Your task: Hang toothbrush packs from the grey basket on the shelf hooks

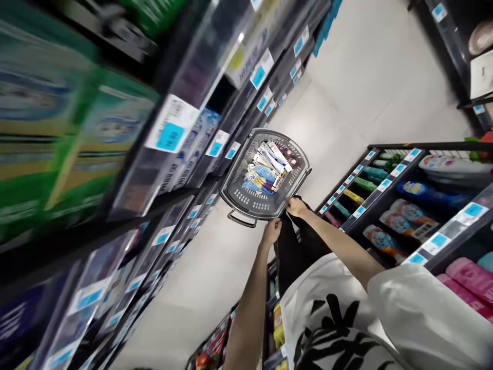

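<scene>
A grey shopping basket (231, 187) with perforated walls is in the middle of the head view, between two rows of shelves. Inside lie several packaged goods: white and blue packets (273, 158) and a blue pack with a coloured print (259, 177). My left hand (272, 230) is closed at the basket's near rim. Closer to its right corner, my right hand (297, 207) is also closed at the rim. Fingertips of both hands are partly hidden. A thin dark handle (242, 220) sticks out from the basket's left end.
Shelves with price tags (169, 136) and green packs (103, 133) rise close on the left. On the right, a lower shelf unit (385, 182) holds bottles and pouches (408, 218). Pale floor (346, 97) stretches beyond the basket.
</scene>
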The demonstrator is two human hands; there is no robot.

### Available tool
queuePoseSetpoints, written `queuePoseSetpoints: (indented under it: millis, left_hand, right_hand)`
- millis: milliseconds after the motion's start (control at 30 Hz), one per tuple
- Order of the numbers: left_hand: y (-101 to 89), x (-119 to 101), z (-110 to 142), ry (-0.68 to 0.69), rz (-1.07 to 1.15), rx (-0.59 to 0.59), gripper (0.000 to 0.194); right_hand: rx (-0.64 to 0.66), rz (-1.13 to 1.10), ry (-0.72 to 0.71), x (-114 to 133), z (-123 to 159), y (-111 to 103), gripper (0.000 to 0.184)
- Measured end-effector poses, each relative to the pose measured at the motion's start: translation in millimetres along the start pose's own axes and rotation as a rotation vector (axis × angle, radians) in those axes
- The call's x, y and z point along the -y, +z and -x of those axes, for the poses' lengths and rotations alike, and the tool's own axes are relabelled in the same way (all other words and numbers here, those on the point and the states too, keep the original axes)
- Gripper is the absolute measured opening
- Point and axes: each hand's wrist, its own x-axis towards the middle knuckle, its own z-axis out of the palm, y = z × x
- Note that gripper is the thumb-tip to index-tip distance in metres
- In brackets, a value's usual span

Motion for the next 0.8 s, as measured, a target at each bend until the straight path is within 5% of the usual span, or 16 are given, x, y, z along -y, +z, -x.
queuePoseSetpoints:
  millis: [267, 400, 600, 800]
  left_hand:
    - [-53.5, 38.7, -155.7, 0.131, -0.047, -0.025, 0.03]
    - [-64.3, 76.4, -209.7, 0.139, -0.061, -0.04, 0.029]
    - [-38.2, 130.7, -224.2, 0.071, -0.179, -0.04, 0.029]
    - [-4.4, 141.3, -203.4, 0.143, -0.216, 0.005, 0.029]
  right_hand:
    - [-0.04, -0.272, 0.135, 14.9, -158.8, 57.2, 0.051]
    - [-0.044, -0.378, 0.214, 16.3, -229.0, 101.0, 0.05]
    - [-0.082, -0.516, 0.292, 3.0, -290.9, 160.5, 0.048]
    - [-0.098, -0.512, 0.345, -7.3, -289.9, 168.2, 0.038]
